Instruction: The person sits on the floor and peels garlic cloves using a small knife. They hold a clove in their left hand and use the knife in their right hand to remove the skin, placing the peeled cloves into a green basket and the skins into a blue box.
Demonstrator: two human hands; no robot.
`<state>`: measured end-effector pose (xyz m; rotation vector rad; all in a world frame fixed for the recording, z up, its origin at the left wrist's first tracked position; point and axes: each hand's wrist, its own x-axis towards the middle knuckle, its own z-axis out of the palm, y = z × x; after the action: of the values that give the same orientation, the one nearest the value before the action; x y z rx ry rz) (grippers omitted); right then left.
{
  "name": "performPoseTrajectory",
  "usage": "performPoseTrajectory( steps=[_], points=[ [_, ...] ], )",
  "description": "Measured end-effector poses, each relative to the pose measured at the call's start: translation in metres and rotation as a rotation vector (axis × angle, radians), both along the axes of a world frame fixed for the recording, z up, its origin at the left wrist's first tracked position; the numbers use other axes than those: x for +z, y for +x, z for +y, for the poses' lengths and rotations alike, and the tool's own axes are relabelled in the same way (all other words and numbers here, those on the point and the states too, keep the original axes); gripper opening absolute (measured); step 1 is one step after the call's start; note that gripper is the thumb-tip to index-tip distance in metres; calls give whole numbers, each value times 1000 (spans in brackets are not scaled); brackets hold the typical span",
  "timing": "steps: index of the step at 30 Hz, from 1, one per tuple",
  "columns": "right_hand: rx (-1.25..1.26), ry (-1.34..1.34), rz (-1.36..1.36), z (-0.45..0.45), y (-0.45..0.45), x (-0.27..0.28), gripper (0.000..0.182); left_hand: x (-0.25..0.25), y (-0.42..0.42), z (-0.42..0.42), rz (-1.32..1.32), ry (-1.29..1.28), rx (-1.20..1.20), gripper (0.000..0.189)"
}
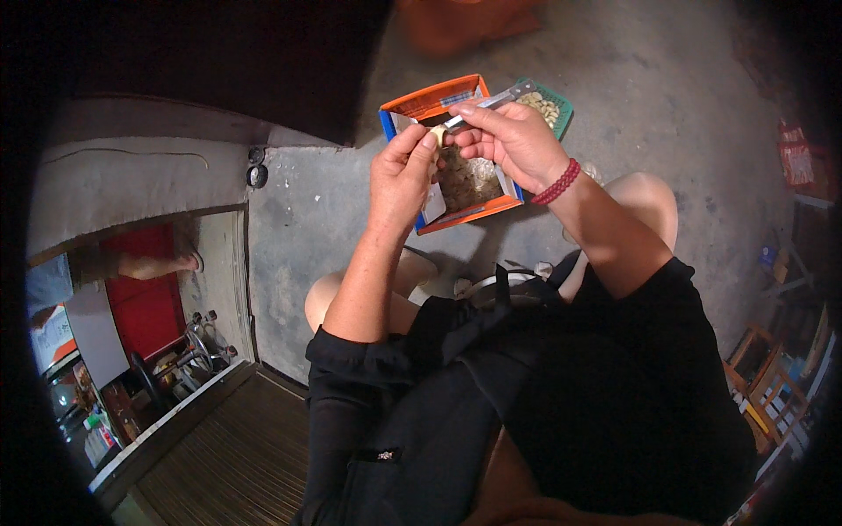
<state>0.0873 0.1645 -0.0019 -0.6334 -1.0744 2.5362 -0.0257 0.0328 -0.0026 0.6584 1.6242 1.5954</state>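
My left hand pinches a pale clove, which looks like garlic, between thumb and fingertips. A knife with a metal handle is in my right hand, its blade end touching or very near the clove. Both hands are over an open orange-and-blue cardboard box on the concrete floor. Loose dry skins lie inside it, partly hidden by my hands. Beyond my right hand, a green plastic basket holds several pale peeled cloves; the knife handle overlaps its near edge.
My bent knees flank the box. Left are a dark small wheel, a doorway with another person's leg, and a ribbed brown surface. Wooden frames stand at the right rim. An orange-red blurred thing lies ahead.
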Motion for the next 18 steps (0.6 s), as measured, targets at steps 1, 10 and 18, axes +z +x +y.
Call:
performPoseTrajectory(
  steps=[1,10,18],
  points=[
    [8,-20,16,0,0,0,27,-1,0,0,-17,8,4,16],
    [29,-78,51,-2,-3,-3,27,-2,2,-1,-210,36,34,17],
    [43,-69,41,-2,-2,-5,27,0,2,-2,-297,17,-7,15]
  ],
)
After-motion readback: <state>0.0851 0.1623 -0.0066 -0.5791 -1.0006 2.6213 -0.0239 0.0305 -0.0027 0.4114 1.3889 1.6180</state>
